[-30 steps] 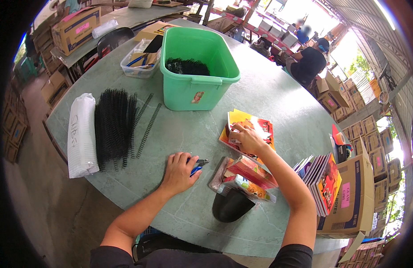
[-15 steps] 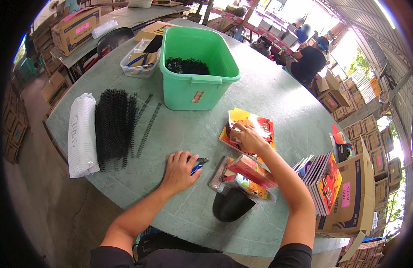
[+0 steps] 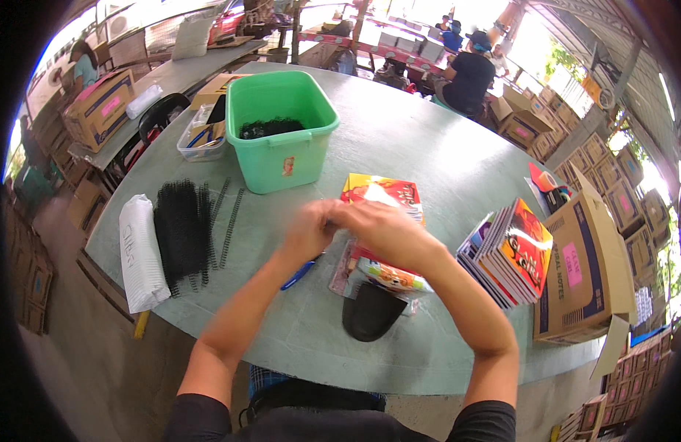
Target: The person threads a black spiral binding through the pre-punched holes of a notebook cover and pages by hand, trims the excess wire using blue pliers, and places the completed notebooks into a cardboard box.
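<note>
You are now bringing your left hand [image 3: 305,232] up to meet your right hand [image 3: 388,230]. Half a second ago the left was lying over the blue-handled pliers [image 3: 301,275] while the right was reaching onto the red-and-yellow booklets [image 3: 393,193]. Now the pliers are resting on the tabletop [image 3: 436,361], just below your left wrist, and you seem to be leaving them aside. Your fingers are curling toward each other, but motion is blurring them, so I cannot tell whether either hand is gripping anything or is closed on nothing.

The booklets are lying flat just beyond your hands, their near side disappearing behind the right one; whether you are touching them is not showing. To judge by this, the work is shifting from one hand on the booklets to both hands together, with fingertips doing what the pliers are not.

The black coils [image 3: 182,232] are lying in a bundle to your left, with loose ones beside it, between a white wrapped packet [image 3: 142,254] and your hands. More are sitting inside the green tub [image 3: 281,166]. On your right, finished-looking spiral notebooks [image 3: 523,247] are standing in a leaning stack near the open cardboard box [image 3: 602,276].
</note>
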### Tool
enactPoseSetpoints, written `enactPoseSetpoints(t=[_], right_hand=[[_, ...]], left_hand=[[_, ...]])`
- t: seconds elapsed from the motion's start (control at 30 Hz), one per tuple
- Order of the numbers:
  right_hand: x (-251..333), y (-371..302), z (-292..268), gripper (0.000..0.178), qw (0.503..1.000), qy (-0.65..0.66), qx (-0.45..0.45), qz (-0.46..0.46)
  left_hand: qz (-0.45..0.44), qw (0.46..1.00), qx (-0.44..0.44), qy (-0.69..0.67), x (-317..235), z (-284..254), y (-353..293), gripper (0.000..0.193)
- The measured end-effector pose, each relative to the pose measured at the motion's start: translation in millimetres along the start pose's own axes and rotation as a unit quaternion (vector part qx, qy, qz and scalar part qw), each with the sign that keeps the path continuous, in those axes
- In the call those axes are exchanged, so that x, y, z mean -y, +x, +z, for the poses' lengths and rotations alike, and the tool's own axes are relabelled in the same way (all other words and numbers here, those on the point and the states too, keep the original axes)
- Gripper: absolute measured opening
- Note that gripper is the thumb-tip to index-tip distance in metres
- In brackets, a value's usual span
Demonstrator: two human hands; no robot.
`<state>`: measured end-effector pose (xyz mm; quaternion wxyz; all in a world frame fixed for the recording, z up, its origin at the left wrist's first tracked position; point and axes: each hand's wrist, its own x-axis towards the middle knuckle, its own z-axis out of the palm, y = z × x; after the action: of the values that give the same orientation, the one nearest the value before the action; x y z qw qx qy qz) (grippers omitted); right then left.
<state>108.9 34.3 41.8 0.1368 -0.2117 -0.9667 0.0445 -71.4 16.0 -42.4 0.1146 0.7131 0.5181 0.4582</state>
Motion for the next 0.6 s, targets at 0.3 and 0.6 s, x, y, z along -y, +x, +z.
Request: enactPoseSetpoints(t=[0.3, 0.6], right_hand=[[-29, -169, 11, 0.037, 0.788, 0.373, -0.322, 0.37], [-16, -174, 26, 0.018, 0.763, 0.385, -0.407, 0.322]], left_hand=[[-0.045, 0.945, 0.139, -0.294, -36, 6, 35, 0.041], [-0.095, 0.911, 0.193, -0.352, -28, 23, 24, 0.049]])
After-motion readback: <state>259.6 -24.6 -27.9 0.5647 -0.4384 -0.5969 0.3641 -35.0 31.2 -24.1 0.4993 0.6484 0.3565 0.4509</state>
